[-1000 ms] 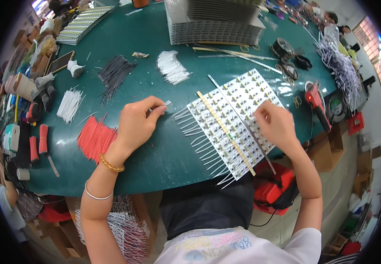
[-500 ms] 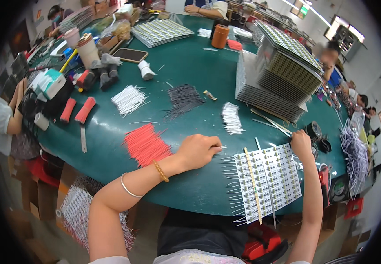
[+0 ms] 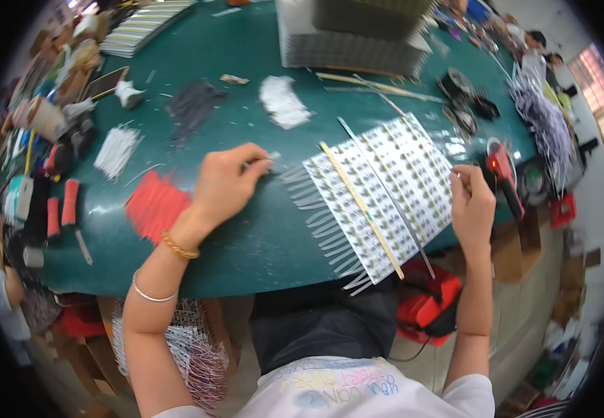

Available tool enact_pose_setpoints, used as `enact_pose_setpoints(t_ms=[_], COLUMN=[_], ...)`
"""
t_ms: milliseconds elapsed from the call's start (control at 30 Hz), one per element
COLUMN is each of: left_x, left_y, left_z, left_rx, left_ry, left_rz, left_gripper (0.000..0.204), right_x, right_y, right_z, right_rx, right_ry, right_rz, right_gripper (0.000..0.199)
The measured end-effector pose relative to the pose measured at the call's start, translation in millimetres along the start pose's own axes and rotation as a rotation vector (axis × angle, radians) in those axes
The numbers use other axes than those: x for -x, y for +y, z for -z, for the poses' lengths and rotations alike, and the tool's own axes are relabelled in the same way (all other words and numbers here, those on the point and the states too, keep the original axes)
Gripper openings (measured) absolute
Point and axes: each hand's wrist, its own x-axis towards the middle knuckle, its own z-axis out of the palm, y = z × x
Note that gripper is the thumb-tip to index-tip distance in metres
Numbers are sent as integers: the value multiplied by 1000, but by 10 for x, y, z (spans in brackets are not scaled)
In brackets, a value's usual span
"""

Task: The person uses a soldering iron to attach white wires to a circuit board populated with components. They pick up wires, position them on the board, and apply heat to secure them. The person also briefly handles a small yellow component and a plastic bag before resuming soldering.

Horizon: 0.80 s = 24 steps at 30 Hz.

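Note:
My left hand (image 3: 228, 182) is closed in a pinch on the ends of a few short white wires (image 3: 274, 157), left of a white circuit board panel (image 3: 385, 191). Along the panel's left edge stick out several white wires (image 3: 321, 226). Across the panel lie a yellowish strip (image 3: 361, 209) and a grey metal strip (image 3: 387, 198). By the panel's right edge, my right hand (image 3: 474, 205) has thumb and fingertips pressed together; what they hold, if anything, is too small to make out. A pile of red wires (image 3: 155, 207) lies beside my left wrist.
Beyond my hands lie white wires (image 3: 282, 102), black wires (image 3: 194, 104) and another white bundle (image 3: 116, 152). Stacked panels (image 3: 350, 49) stand at the back. To the right are a red-and-black tool (image 3: 502, 174) and a black tape roll (image 3: 455, 83). The table's near edge curves before me.
The view has tilted down and shifted right. My right hand has moved from the panel's far right corner to beside its right edge. My left hand still pinches the white wires.

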Motion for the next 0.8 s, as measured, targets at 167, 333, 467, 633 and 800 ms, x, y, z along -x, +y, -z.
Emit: enact_pose_setpoints(t_ms=[167, 333, 467, 633, 800], left_x=[-49, -80, -80, -63, -48], left_y=[109, 47, 54, 32, 103], left_z=[-1, -20, -15, -22, -5], left_rx=[38, 114, 144, 137, 76], left_ry=[-62, -75, -48, -49, -80], left_rz=[171, 261, 269, 255, 232], left_gripper=[10, 11, 11, 11, 11], right_x=[593, 672, 582, 541, 461], right_y=[-10, -34, -101, -7, 2], right_z=[-42, -154, -161, -214, -218], right_rx=[46, 197, 285, 255, 176], right_ry=[122, 73, 76, 35, -21], right_rz=[10, 26, 130, 182, 195], right_gripper=[16, 16, 12, 11, 10])
